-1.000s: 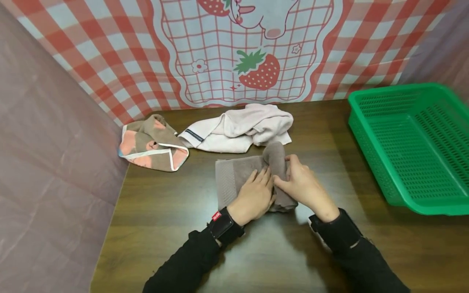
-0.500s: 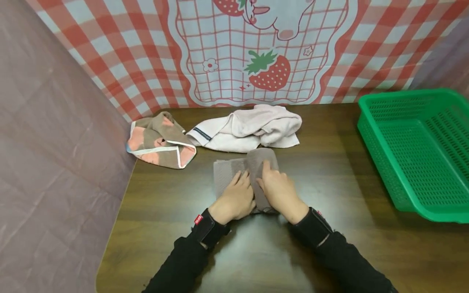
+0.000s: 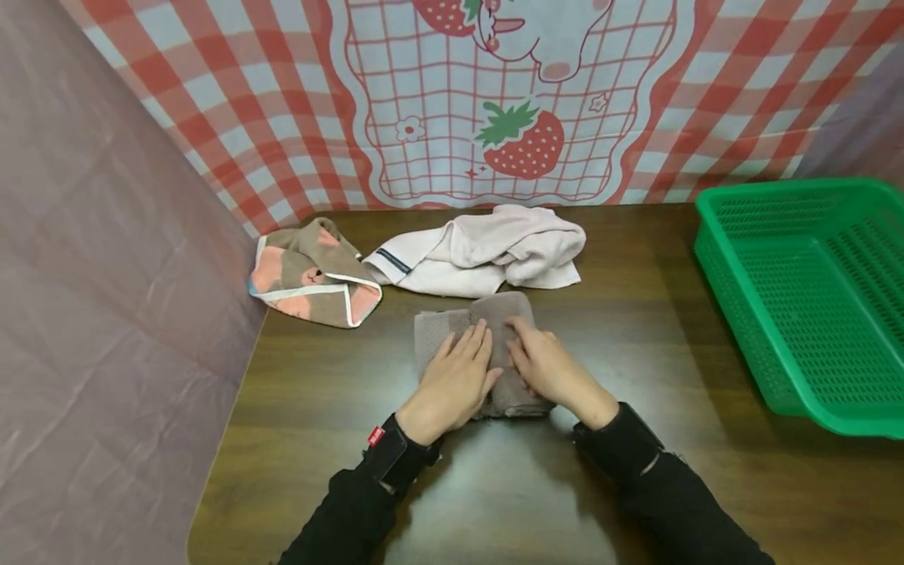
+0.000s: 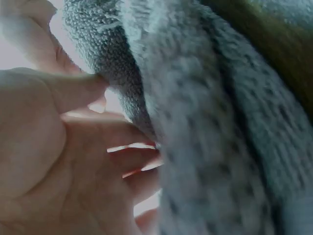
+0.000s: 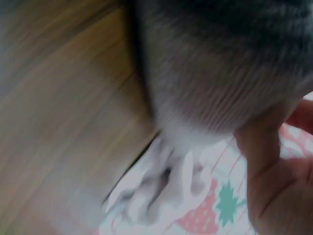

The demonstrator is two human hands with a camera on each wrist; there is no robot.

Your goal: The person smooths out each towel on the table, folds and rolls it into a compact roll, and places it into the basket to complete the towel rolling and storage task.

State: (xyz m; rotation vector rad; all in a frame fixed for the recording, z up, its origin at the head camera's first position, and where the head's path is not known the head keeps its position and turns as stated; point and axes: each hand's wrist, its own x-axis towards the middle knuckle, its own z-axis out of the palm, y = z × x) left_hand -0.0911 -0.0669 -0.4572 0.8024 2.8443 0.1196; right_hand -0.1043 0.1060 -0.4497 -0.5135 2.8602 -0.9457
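Observation:
A grey-brown towel point(image 3: 519, 384), folded over into layers, lies on the table in front of the person. Flat across its left part rests the left hand point(image 3: 455, 380), fingers stretched toward the fold. The right hand point(image 3: 554, 369) touches the folded-over part from the right with its fingertips. In the left wrist view the thick layers of the towel point(image 4: 195, 117) stand close up beside the fingers point(image 4: 132, 161). In the right wrist view the thumb point(image 5: 264, 147) meets the towel's surface point(image 5: 210, 83).
Behind the towel lies a crumpled white towel point(image 3: 487, 251) with a dark stripe. A brown and pink towel point(image 3: 311, 275) with white edging is at the back left. The green basket point(image 3: 784, 369) stands at the right on the wooden table point(image 3: 304, 439), before a checked cloth point(image 3: 254, 94).
The towel's right part has been turned over to the left, onto the rest. The left hand shifted left and now lies flat on it; the right hand has released its grip along the fold.

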